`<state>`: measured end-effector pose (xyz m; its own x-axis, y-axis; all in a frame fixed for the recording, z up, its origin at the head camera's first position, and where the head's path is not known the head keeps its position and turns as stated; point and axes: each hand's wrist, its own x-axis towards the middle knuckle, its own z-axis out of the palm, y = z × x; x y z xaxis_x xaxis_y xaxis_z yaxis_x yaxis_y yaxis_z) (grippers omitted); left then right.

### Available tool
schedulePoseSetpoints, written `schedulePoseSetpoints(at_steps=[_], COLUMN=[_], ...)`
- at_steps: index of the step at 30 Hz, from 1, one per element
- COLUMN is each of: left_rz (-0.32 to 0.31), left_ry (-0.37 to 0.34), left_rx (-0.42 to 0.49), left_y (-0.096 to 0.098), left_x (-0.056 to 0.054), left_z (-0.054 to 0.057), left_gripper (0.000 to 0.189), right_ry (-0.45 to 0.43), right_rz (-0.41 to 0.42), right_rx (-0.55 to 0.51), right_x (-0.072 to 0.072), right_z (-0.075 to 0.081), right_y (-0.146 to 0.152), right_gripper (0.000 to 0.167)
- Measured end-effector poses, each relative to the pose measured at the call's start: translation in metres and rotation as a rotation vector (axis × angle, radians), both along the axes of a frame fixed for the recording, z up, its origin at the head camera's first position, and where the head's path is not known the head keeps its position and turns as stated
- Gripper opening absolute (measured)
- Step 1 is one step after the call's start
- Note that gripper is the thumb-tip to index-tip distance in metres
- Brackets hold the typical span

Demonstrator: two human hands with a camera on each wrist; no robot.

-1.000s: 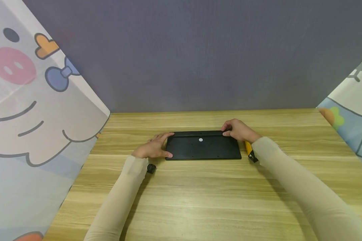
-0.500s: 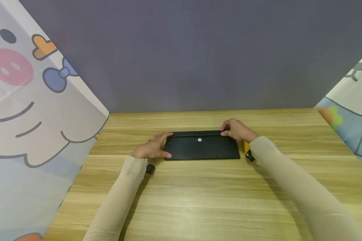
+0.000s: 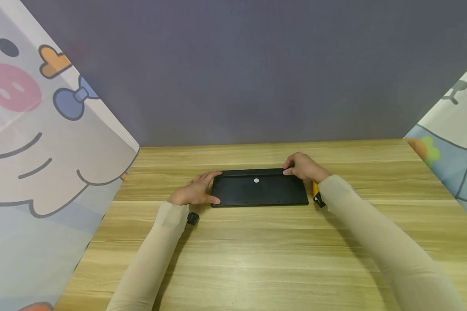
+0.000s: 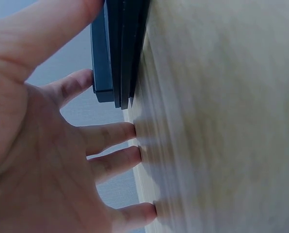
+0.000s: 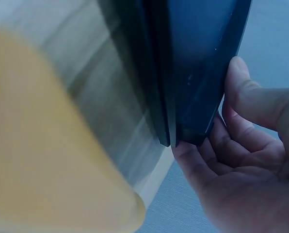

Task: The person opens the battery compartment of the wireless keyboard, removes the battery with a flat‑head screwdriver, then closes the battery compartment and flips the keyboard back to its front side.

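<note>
A flat black keyboard [image 3: 249,191] lies on the table, underside up, with a raised strip along its far edge and a small white round sticker. My left hand [image 3: 194,191] is at its left end, thumb on the near corner and index finger at the far corner. In the left wrist view, the other left fingers [image 4: 110,137] are spread, fairly straight, with their tips on the tabletop. My right hand [image 3: 304,167] pinches the far edge near the right corner. From the right wrist view, the thumb [image 5: 239,80] presses one face of the raised strip while curled fingers lie behind it.
A yellow and black object [image 3: 318,194] sits under the right wrist; it blurs large across the right wrist view. Beside the left wrist is a small black object [image 3: 193,218]. A grey panel [image 3: 257,77] rises behind the wooden table [image 3: 237,259], with cartoon-printed sheets at both sides.
The head view has swung slightly, so everything in it sits a little further left. Both hands keep their places on the keyboard.
</note>
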<state>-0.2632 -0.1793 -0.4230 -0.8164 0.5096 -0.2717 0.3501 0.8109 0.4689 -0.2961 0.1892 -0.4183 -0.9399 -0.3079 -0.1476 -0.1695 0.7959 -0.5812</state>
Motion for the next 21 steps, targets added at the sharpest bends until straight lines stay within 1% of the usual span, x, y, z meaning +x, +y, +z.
schedulePoseSetpoints(at_steps=[8,15,21], left_rz=[0.005,0.002,0.003], left_ry=[0.000,0.003,-0.002], left_rx=[0.006,0.009,0.004], left_y=[0.0007,0.0013,0.0017], left_x=[0.0009,0.0004,-0.0007], left_z=[0.0005,0.0004,-0.0012], left_gripper=[0.097,0.097,0.097], right_ry=[-0.029,-0.018,-0.070], right_rz=[0.016,0.040,0.049], right_rx=[-0.006,-0.006,-0.008], right_x=[-0.0012,-0.0054,-0.0092], right_z=[0.0007,0.0007,0.0058], right_y=[-0.0001,0.0020,0.0032], right_gripper=[0.012,0.012,0.012])
